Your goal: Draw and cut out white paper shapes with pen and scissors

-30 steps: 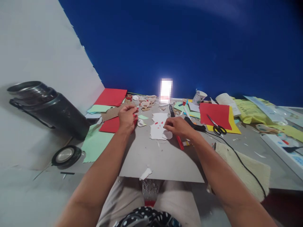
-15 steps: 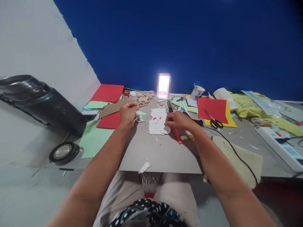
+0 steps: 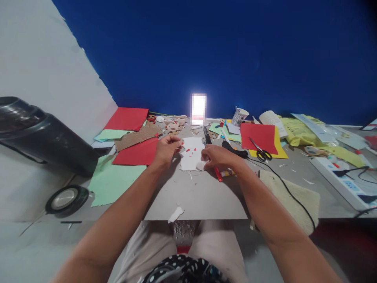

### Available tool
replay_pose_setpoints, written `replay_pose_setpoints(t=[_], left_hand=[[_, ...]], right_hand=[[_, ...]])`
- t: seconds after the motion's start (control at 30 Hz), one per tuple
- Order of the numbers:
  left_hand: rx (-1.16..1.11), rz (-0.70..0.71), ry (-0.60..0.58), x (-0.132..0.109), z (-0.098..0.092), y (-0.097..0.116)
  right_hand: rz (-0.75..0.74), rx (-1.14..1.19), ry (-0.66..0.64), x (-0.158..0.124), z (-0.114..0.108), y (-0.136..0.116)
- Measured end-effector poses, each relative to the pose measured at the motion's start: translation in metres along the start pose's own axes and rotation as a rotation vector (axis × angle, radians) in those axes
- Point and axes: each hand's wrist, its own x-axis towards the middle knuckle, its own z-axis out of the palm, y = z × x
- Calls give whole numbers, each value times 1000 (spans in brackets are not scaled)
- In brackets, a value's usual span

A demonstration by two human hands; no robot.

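Observation:
A white sheet of paper [image 3: 193, 157] with torn edges lies on the grey table, with several small red paper scraps [image 3: 188, 150] on it. At its left edge, my left hand [image 3: 167, 150] has thumb and forefinger pinched on what looks like a tiny red paper scrap [image 3: 182, 144]. My right hand [image 3: 220, 156] is closed at the right edge, its fingers on a small white paper piece [image 3: 201, 165] over the sheet. Under that hand runs a long tool with a black end [image 3: 207, 135] and a red end [image 3: 218, 175]; its middle is hidden.
Black scissors [image 3: 262, 153] rest on red and yellow sheets. A power strip [image 3: 338, 182], a black cable and a beige cloth [image 3: 291, 196] lie right. Left are red and green sheets, corrugated cardboard [image 3: 137, 136], a dark bottle [image 3: 55, 137] and a tape roll [image 3: 66, 199].
My left hand has come to the left edge of the white sheet from above and beside it. The right hand now shows a white paper piece at its fingertips. The view has shifted slightly.

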Motion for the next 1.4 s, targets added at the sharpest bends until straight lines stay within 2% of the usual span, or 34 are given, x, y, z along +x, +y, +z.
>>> replay_pose_setpoints(t=[0.13,0.3,0.57,0.9,1.2,1.4], left_hand=[[9,-112,-142,-13,8,-6],[-113,-219,-237,-20,7,3],[-235,-163,-169,-18,4,12],[-238,-187,-217,-24,6,20],[-36,42,-108,-24,7,12],[-5,102,-89,-24,9,10]], right_hand=[[-34,101,64,1,-7,-1],[-47,441,191,0,-14,-6],[21,707,298,-1,-16,-16],[17,736,322,-1,-15,-21],[15,707,321,-1,-14,-26],[-2,701,338,0,-12,-24]])
